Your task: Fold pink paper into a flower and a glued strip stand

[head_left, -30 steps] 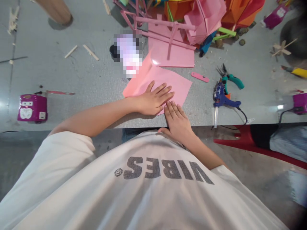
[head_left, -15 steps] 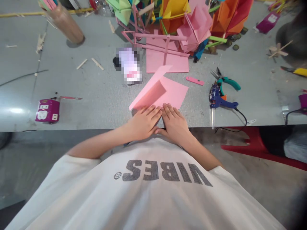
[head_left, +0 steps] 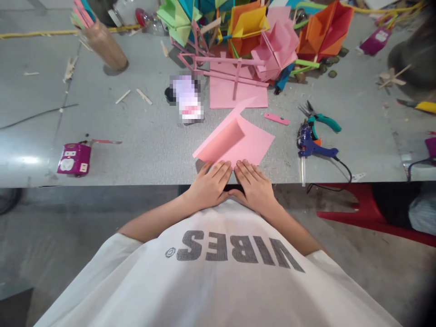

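Observation:
A creased sheet of pink paper lies near the table's front edge, its left part standing up in a fold. My left hand lies flat on the paper's near edge, fingers stretched forward. Beside it my right hand presses flat on the same edge, with the two thumbs almost meeting. Neither hand grips anything. Beyond the sheet is a flat pink square with thin pink strips on it. A small pink cutter rests to the right of the fold.
A blurred phone lies left of the pink square. On the right are a blue glue gun with a cord and green-handled pliers. Folded paper shapes crowd the back. A purple box stands at left, a brown cup behind.
Both hands and the folded sheet have shifted slightly right and toward my body. The hands remain flat on the paper, and the view has moved a little.

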Available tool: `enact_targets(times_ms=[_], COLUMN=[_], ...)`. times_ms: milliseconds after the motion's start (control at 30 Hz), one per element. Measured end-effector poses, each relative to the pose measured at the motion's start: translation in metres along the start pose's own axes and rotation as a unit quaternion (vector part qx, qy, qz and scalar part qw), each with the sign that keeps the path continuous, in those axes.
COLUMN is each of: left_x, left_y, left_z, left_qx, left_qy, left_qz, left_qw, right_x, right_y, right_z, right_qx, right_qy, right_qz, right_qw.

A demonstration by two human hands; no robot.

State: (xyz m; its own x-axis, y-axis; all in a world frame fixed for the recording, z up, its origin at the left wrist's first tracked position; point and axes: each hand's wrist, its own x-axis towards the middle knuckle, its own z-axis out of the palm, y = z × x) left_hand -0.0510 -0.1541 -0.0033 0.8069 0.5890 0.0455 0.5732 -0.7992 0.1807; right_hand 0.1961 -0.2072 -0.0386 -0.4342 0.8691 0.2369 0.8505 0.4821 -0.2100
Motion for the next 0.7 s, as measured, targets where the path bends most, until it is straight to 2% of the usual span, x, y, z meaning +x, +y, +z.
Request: enact_targets(times_ms=[233, 400, 533, 633, 700], left_x=[0.004, 0.009, 0.011, 0.000, -0.013], left_y=[-0.012, -0.018, -0.020, -0.021, -0.023], left_z=[-0.003, -0.008, -0.006, 0.000, 0.007], left_qx=[-0.017, -0.019, -0.009, 0.017, 0.032], left_qy=[0.007, 0.008, 0.016, 0.053, 0.132], left_qz=[0.025, 0.008, 0.003, 0.027, 0.067], left_qw=[1.000, 1.000, 1.000, 0.998, 0.988], right_x=[0.004, 0.017, 0.020, 0.012, 0.003], right_y=[0.005, 0.008, 0.008, 0.006, 0.004], right_z=[0.000, -0.005, -0.006, -0.004, -0.001], right_qx=[-0.019, -0.017, -0.021, -0.032, -0.048], right_qy=[-0.008, -0.039, -0.041, -0.001, 0.071], right_qz=[-0.029, -0.022, -0.013, -0.022, -0.043], right_qw=[0.999, 0.999, 0.999, 0.999, 0.995])
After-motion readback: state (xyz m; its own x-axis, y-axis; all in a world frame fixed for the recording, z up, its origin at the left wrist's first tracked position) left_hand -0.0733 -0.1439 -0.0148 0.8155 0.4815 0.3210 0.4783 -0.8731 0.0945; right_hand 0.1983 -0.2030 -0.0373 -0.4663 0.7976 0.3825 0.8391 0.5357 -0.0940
